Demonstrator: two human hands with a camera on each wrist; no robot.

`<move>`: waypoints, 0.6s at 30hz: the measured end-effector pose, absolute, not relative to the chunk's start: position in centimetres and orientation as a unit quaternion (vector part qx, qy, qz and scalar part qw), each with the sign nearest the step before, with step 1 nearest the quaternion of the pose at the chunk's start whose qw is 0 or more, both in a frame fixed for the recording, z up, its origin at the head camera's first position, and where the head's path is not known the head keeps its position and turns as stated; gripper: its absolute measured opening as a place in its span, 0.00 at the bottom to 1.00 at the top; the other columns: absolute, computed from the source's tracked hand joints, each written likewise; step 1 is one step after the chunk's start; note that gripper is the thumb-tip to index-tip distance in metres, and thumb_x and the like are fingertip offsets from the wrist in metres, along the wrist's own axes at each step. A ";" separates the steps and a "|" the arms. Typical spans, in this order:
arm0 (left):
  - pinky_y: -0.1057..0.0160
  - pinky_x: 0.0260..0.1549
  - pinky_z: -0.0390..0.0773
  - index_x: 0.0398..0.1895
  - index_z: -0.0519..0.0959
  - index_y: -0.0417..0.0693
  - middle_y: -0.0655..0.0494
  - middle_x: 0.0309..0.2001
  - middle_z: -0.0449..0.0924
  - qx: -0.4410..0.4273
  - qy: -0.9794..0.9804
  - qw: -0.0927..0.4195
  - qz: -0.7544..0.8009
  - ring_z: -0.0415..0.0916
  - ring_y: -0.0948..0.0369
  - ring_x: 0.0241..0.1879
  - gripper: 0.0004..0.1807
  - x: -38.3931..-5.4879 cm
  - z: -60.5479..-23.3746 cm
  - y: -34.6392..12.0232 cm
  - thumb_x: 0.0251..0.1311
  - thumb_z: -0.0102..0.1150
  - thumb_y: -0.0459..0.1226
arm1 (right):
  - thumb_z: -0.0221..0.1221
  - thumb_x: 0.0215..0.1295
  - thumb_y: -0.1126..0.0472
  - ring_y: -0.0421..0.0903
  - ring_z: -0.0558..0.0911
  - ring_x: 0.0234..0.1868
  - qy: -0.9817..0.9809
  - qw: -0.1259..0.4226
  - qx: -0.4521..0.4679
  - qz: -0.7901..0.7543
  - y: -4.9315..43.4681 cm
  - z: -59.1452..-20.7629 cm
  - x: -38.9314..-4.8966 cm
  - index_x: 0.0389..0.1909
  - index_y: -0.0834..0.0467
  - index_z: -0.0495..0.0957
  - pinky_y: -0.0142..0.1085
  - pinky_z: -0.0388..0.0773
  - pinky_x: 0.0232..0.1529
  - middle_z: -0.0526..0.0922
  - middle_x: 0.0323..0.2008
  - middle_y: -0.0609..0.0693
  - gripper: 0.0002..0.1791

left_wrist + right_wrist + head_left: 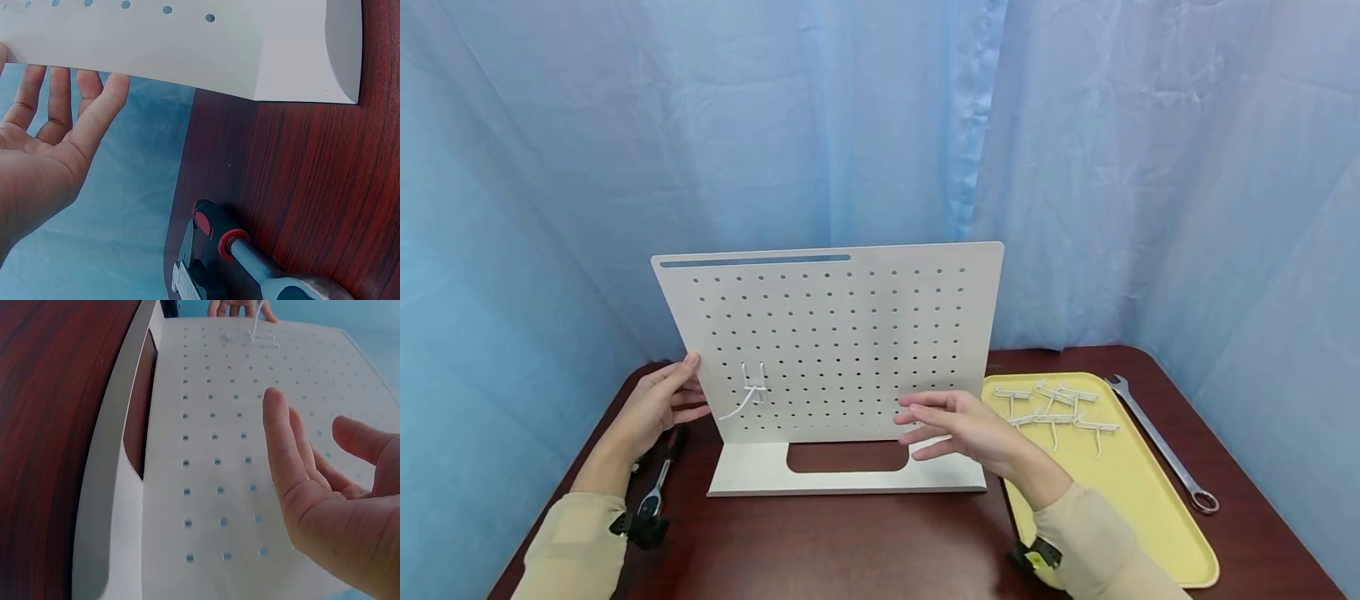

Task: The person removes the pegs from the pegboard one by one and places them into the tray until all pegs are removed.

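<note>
A white pegboard [850, 333] stands upright on its flat base, with one white wire hook [754, 392] mounted low on its left side. My left hand [658, 404] holds the board's left edge, thumb at the front and fingers reaching behind; the left wrist view also shows this hand [69, 137] at the edge. In front of the board's lower right stands my right hand [962, 429], its fingers spread and holding nothing. The right wrist view shows that hand [331, 481] before the rows of holes, the hook [253, 336] far beyond it.
On the right, a yellow tray [1142, 500] bears several white wire hooks [1052, 417]. A large combination wrench [1161, 442] lies along the tray's right side. A ratchet-like tool [250, 256] lies on the dark table left of the board. Blue curtains [850, 125] surround the table.
</note>
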State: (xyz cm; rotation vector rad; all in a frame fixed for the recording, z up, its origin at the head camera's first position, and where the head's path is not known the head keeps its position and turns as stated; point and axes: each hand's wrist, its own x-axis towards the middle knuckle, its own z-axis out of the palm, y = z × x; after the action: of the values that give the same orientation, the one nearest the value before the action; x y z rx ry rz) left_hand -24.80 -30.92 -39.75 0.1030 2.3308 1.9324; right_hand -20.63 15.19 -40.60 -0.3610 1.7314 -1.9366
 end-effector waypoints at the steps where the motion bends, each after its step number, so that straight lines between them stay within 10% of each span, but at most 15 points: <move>1: 0.55 0.46 0.85 0.54 0.76 0.42 0.50 0.44 0.80 0.033 0.768 0.056 0.637 0.83 0.57 0.43 0.27 -24.8 -39.7 -30.9 0.75 0.50 0.57 | 0.58 0.76 0.57 0.56 0.85 0.53 0.633 0.262 -0.134 -0.716 14.6 -40.6 -20.7 0.71 0.70 0.64 0.52 0.84 0.51 0.74 0.63 0.70 0.31; 18: 0.54 0.46 0.85 0.54 0.75 0.40 0.50 0.44 0.80 0.031 0.775 0.051 0.629 0.83 0.57 0.43 0.29 -24.7 -39.6 -30.7 0.74 0.49 0.58 | 0.56 0.78 0.54 0.67 0.74 0.64 0.519 0.339 -0.158 -0.768 4.0 -40.1 -21.7 0.74 0.70 0.58 0.53 0.80 0.57 0.67 0.70 0.68 0.35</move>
State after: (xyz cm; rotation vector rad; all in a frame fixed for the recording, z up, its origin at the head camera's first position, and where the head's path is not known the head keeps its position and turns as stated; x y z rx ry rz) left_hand -24.66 -30.67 -39.63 0.0929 2.3586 1.9148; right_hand -21.74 4.01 -40.08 -0.4126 1.3508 -2.0009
